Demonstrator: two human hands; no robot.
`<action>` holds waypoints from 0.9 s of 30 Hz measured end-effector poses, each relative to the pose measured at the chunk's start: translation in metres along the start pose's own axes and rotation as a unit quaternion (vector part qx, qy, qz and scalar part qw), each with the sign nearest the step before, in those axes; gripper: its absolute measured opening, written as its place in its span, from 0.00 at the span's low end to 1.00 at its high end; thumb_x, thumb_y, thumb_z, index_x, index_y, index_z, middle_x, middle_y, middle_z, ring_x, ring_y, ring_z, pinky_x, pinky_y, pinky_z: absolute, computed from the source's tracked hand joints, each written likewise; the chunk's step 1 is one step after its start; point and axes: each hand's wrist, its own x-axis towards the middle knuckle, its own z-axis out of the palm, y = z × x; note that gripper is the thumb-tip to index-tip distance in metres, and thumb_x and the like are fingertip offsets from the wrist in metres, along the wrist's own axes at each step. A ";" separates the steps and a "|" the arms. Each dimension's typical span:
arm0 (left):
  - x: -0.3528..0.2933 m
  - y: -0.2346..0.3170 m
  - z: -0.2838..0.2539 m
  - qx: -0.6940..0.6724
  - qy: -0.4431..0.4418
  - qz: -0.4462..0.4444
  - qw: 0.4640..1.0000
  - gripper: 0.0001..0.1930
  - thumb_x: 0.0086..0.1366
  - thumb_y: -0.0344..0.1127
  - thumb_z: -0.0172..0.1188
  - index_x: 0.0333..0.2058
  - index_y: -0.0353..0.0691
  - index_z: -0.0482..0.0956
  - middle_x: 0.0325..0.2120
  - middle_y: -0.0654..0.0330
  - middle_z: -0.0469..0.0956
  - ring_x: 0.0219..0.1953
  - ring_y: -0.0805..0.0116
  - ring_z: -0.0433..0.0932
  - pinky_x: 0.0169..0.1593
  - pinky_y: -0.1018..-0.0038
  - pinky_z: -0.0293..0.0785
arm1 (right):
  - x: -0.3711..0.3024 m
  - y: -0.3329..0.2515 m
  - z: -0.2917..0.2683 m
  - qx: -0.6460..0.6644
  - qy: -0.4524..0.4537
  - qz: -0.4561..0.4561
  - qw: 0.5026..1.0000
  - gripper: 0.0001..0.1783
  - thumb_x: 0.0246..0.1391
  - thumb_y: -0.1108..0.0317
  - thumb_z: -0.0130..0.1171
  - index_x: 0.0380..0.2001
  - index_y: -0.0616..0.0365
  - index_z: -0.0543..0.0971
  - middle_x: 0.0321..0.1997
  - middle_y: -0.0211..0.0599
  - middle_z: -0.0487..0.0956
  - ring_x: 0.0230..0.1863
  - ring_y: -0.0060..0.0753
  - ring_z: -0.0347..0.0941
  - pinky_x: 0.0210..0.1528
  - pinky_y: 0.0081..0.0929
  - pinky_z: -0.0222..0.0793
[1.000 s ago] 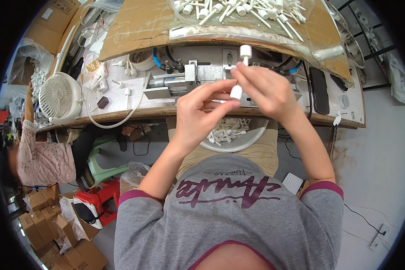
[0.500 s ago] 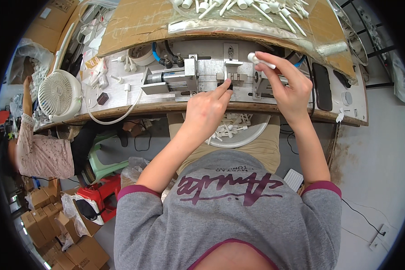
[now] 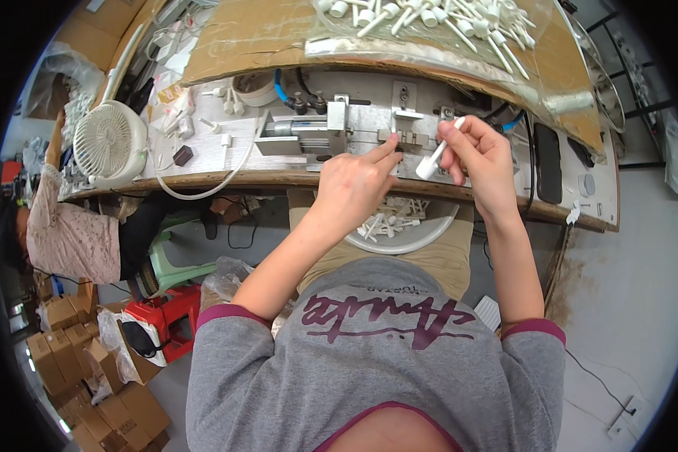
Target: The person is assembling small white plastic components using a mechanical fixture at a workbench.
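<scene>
Between the thumb and fingers of my right hand (image 3: 488,162) is a white plastic stick with a wide cup-shaped head (image 3: 427,168); the head points down toward the bench edge and the thin end up. My left hand (image 3: 354,181) has its index finger stretched out, the tip at a small metal holding block (image 3: 413,138) in the middle of the bench fixture. The other left fingers are partly bent, and I see nothing held in them. Just left of the block sits a metal cylinder unit (image 3: 303,135). Behind the fingertip stands a small metal bracket (image 3: 405,113).
A cardboard sheet (image 3: 248,56) above the fixture bears a pile of white sticks (image 3: 429,15). More lie in a bowl (image 3: 399,242) on my lap. A white fan (image 3: 109,143) stands left, a black phone (image 3: 548,164) right. Another person (image 3: 75,233) sits at far left.
My right hand has lowered slightly and turned the white stick, so its head now points down instead of up-left. My left fingertip stays at the holding block. The whole view has shifted slightly.
</scene>
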 end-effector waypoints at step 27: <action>-0.005 -0.006 0.024 0.071 0.038 0.035 0.996 0.12 0.50 0.33 0.68 0.35 0.41 0.84 0.52 0.55 0.79 0.18 0.63 0.76 0.28 0.73 0.73 | 0.164 -0.075 -0.003 -0.734 -0.124 -0.333 0.578 0.23 0.46 0.79 0.58 0.49 0.52 0.75 0.51 0.38 0.74 0.49 0.46 0.75 0.49 0.39 0.73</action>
